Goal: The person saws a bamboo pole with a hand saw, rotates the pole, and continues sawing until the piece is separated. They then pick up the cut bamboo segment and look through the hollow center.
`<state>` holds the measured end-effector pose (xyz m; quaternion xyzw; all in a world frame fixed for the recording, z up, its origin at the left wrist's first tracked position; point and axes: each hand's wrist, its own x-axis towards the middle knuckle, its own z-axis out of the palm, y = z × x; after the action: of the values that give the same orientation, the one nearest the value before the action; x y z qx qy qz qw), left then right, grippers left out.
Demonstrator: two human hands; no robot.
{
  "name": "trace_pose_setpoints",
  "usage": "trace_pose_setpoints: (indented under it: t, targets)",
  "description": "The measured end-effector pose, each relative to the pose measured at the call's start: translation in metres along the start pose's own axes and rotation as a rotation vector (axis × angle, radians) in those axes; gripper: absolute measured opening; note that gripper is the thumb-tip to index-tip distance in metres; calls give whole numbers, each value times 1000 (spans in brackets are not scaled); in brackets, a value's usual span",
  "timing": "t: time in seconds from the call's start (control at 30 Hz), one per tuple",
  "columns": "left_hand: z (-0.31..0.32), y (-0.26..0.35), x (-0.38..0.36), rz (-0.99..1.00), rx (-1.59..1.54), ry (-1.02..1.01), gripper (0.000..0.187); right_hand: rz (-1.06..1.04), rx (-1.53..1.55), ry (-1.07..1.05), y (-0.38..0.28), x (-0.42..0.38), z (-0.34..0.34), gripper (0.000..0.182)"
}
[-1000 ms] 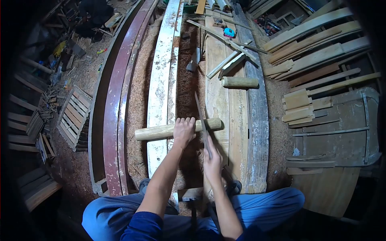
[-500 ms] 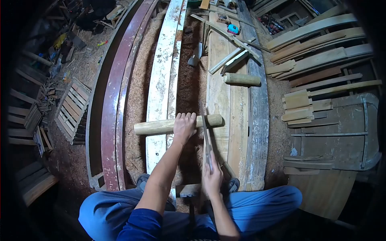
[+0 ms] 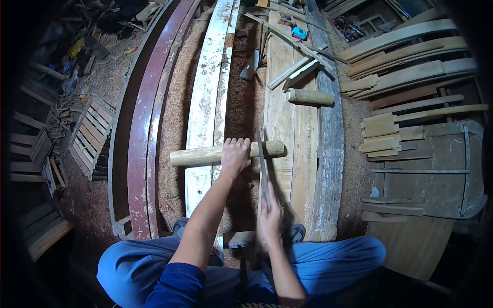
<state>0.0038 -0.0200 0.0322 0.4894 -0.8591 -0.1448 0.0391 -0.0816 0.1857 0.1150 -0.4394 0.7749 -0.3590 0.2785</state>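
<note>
A round wooden post [image 3: 200,156] lies crosswise over the white, paint-worn beam [image 3: 204,113] and the bare wood plank [image 3: 279,120]. My left hand [image 3: 235,156] is wrapped over the post near its middle and grips it. In my right hand [image 3: 270,219] is the handle of a handsaw [image 3: 263,169], its blade pointing away from me and crossing the post right of my left hand. The short end of the post [image 3: 275,148] sticks out to the right of the blade. My right fingers are closed round the handle.
A shorter round post [image 3: 310,97] lies on the planks ahead, beside angled wood strips [image 3: 294,74] and a blue tape measure [image 3: 299,33]. A hatchet-like tool [image 3: 249,71] lies between the beams. Maroon beam [image 3: 146,118] at left; stacked boards [image 3: 411,77] at right. Wood shavings cover the floor.
My right hand and the saw have shifted slightly toward me and away from the far side. My left hand and the post stay nearly in place, while the view has moved a little.
</note>
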Motion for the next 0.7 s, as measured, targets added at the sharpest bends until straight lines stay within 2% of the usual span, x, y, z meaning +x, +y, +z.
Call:
trace_pose_setpoints:
  t: [0.03, 0.07, 0.13, 0.27, 0.33, 0.47, 0.53, 0.7]
  targets:
    - [-3, 0, 0, 3, -1, 7, 57, -63, 73, 22, 3, 24, 9, 52]
    - [-3, -2, 3, -1, 9, 6, 57, -13, 101, -3, 1, 47, 16, 52]
    - [-2, -3, 8, -15, -15, -44, 54, -158, 113, 20, 1, 66, 22, 53]
    - [-3, 0, 1, 5, -7, 28, 50, -45, 80, 2, 11, -10, -2, 58]
    - [-4, 1, 1, 10, -12, 47, 51, -9, 67, 14, 5, -19, -7, 56]
    - [-8, -4, 11, -1, -32, -7, 50, -60, 150, -10, -4, 62, 16, 51]
    - [-5, -6, 17, -48, -24, -138, 52, -167, 118, 1, -2, 75, 19, 52]
    - [-3, -6, 9, 9, -6, -2, 46, -34, 62, 20, -1, -5, -6, 55]
